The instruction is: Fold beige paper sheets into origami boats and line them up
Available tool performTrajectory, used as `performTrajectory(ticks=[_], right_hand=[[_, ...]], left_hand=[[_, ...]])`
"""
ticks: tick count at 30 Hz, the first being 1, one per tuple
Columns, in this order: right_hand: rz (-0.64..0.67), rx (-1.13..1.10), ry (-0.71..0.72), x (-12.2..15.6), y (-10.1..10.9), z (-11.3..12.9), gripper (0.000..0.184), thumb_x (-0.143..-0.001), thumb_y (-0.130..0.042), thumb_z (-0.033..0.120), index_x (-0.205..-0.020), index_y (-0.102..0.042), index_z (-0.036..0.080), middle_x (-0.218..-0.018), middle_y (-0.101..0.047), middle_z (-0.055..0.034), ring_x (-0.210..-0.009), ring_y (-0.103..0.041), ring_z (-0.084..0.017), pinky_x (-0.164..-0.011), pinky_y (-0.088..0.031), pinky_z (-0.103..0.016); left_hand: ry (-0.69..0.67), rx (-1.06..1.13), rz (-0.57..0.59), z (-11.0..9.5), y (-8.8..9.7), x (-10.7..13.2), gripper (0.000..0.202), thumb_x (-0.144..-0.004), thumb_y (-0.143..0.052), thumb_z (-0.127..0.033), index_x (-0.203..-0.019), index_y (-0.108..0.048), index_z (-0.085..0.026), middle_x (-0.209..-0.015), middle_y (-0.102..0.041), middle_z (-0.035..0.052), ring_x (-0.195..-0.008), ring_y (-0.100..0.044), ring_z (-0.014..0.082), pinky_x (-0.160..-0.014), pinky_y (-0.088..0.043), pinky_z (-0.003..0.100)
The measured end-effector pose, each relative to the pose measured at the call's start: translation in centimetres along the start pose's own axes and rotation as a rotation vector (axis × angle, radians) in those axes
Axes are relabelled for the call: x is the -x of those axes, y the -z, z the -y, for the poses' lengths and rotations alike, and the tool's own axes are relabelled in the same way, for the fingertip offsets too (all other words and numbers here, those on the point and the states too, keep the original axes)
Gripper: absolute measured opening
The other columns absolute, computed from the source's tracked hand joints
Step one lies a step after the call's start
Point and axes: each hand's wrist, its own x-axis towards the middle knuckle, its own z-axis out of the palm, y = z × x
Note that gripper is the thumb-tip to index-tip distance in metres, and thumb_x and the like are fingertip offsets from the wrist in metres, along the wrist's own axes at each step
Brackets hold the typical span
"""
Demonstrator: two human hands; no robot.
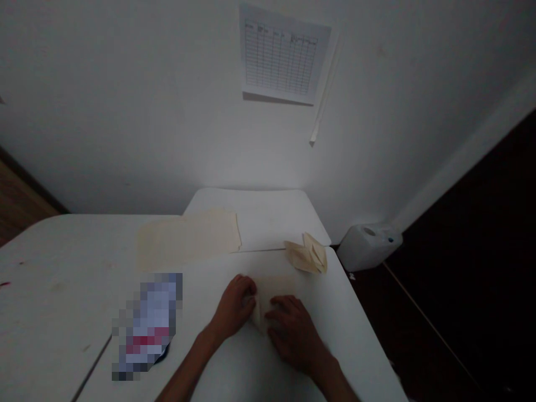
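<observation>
Thin cream rectangular paper sheet point(275, 286) lying on flat white table point(234, 374); left hand point(237, 306) pinching folded edge, right hand point(295, 332) lying over sheet, fingers spread; light pressure possibly letting fold skew.

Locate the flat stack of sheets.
In the head view, the flat stack lies on the white tabletop left of centre, beyond and to the left of the left hand.

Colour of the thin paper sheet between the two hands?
The thin paper sheet is pale beige, dimly lit; best seen in the head view.
</observation>
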Motion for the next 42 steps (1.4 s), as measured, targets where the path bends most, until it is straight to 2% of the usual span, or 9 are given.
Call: performTrajectory(ticks=[9,18,23,30,36,42], right_hand=[[-0.104,-0.082,-0.061,0.4,-1.2,0.4,0.033,-0.074,-0.061,0.017,-0.106,-0.064,0.023,-0.124,-0.055,-0.0051,-0.118,-0.045,-0.021,-0.104,-0.034,-0.036],[-0.179,-0.123,-0.073,0.4,-2.1,0.5,0.034,-0.073,-0.059,0.017,-0.107,-0.063,0.023,-0.123,-0.055,-0.0062,-0.118,-0.045,-0.022,-0.104,-0.035,-0.037],[-0.209,-0.13,-0.084,0.5,-2.5,0.3,0.045,-0.071,-0.059,0.015,-0.115,-0.059,0.021,-0.123,-0.055,-0.0078,-0.117,-0.045,-0.023,-0.103,-0.036,-0.039],[-0.169,-0.126,-0.08,0.4,-2.0,0.7,0.045,-0.07,-0.059,0.015,-0.115,-0.058,0.021,-0.123,-0.052,-0.0082,-0.117,-0.044,-0.023,-0.103,-0.035,-0.038],[-0.071,-0.066,-0.112,0.1,-1.0,1.2,0.048,-0.071,-0.059,0.019,-0.118,-0.057,0.023,-0.124,-0.05,-0.0077,-0.118,-0.041,-0.025,-0.105,-0.03,-0.038],[0.013,0.003,-0.132,-0.6,-0.2,1.5,0.055,-0.07,-0.06,0.023,-0.124,-0.053,0.024,-0.121,-0.05,-0.0078,-0.113,-0.042,-0.026,-0.1,-0.032,-0.038]], left_hand=[[0.031,-0.006,-0.011,-0.2,0.0,-0.1,0.013,-0.069,-0.049,-0.011,-0.077,-0.051,-0.021,-0.08,-0.052,0.0025,-0.079,-0.051,0.021,-0.073,-0.045,0.035],[0.041,-0.091,0.01,-0.4,-0.2,-0.3,0.012,-0.075,-0.051,-0.009,-0.078,-0.051,-0.021,-0.08,-0.055,0.0028,-0.081,-0.052,0.0206,-0.075,-0.044,0.034],[0.045,-0.157,0.028,-0.6,-0.4,-0.7,0.008,-0.079,-0.054,-0.012,-0.078,-0.053,-0.02,-0.08,-0.058,0.0034,-0.082,-0.052,0.0206,-0.076,-0.043,0.034],[0.03,-0.221,0.035,-0.7,-0.8,-1.0,0.005,-0.081,-0.056,-0.015,-0.078,-0.057,-0.019,-0.086,-0.06,0.005,-0.086,-0.052,0.0217,-0.081,-0.041,0.036],[0.024,-0.241,0.026,-0.6,-1.0,-0.9,0.007,-0.079,-0.055,-0.013,-0.077,-0.058,-0.019,-0.087,-0.058,0.0056,-0.084,-0.052,0.0216,-0.079,-0.042,0.036],[0.018,-0.234,0.008,-0.4,-1.1,-0.9,0.007,-0.078,-0.056,-0.013,-0.078,-0.058,-0.019,-0.087,-0.057,0.0054,-0.086,-0.052,0.0216,-0.08,-0.043,0.036]])
